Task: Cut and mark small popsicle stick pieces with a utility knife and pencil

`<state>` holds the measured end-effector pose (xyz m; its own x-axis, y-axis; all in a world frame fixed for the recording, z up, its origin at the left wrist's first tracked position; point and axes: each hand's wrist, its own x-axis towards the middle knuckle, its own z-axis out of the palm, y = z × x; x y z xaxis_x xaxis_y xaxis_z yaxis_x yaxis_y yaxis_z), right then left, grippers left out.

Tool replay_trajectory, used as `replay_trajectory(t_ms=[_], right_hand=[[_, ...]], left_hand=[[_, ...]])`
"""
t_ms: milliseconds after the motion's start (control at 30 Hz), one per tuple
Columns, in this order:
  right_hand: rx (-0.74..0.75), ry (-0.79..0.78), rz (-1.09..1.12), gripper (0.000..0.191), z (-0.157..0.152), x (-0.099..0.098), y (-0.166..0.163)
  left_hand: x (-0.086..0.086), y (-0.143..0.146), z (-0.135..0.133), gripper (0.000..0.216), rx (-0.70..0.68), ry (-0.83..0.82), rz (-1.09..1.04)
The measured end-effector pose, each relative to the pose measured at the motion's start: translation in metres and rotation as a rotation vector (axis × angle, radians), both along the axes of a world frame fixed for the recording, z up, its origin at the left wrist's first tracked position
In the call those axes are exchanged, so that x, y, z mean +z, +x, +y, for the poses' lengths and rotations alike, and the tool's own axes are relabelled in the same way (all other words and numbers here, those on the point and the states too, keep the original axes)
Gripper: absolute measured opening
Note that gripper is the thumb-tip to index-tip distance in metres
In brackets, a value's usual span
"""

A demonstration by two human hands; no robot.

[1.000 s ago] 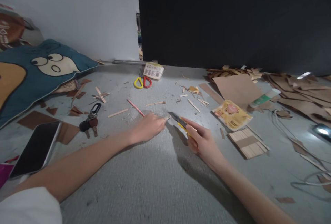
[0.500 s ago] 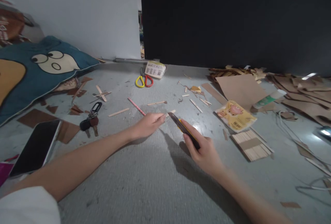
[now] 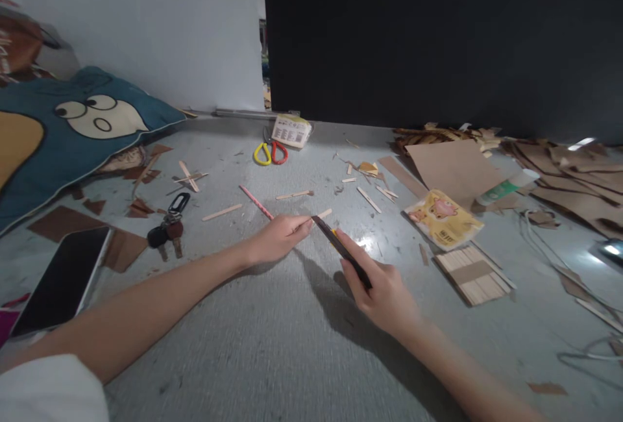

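Near the middle of the table, my left hand (image 3: 285,235) is closed in a pinch on a short wooden craft stick (image 3: 325,213), whose free end pokes out to the right. My right hand (image 3: 384,289) wraps round a black and yellow utility knife (image 3: 343,250). The knife's tip lies at the stick, right beside my left fingertips; whether the blade bites into the wood cannot be made out. A pink patterned stick (image 3: 256,202) runs up to my left knuckles. Just beyond lie other loose craft sticks (image 3: 294,195).
Scissors (image 3: 270,152) and a small packet (image 3: 291,131) lie at the back. Keys (image 3: 168,234), a phone (image 3: 63,279) and a blue cushion (image 3: 107,123) are leftward. Rightward are a yellow packet (image 3: 444,217), a banded stick bundle (image 3: 473,274), a glue tube (image 3: 509,187) and cardboard (image 3: 452,165).
The knife has shifted slightly left and turned in my right hand, its tip now closer to my left fingertips. My left hand has stayed nearly still with the stick.
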<state>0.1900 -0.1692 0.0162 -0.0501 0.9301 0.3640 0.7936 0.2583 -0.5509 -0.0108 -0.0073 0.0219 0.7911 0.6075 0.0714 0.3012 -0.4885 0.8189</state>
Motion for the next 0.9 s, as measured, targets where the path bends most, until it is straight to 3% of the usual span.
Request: replay_trajectory(t_ms=[533, 633, 900], right_hand=[[-0.007, -0.006, -0.048, 0.052, -0.0026, -0.0018, 0.0008], [0.001, 0.010, -0.100, 0.052, -0.0024, -0.0016, 0.0002], [0.000, 0.031, -0.261, 0.054, -0.0022, -0.0092, -0.0029]], left_hand=[[-0.0011, 0.0000, -0.0001, 0.042, 0.006, 0.109, 0.073], [-0.0020, 0.0003, 0.0001, 0.045, -0.006, 0.232, 0.144], [-0.0027, 0.0041, -0.0033, 0.035, -0.136, 0.762, 0.379]])
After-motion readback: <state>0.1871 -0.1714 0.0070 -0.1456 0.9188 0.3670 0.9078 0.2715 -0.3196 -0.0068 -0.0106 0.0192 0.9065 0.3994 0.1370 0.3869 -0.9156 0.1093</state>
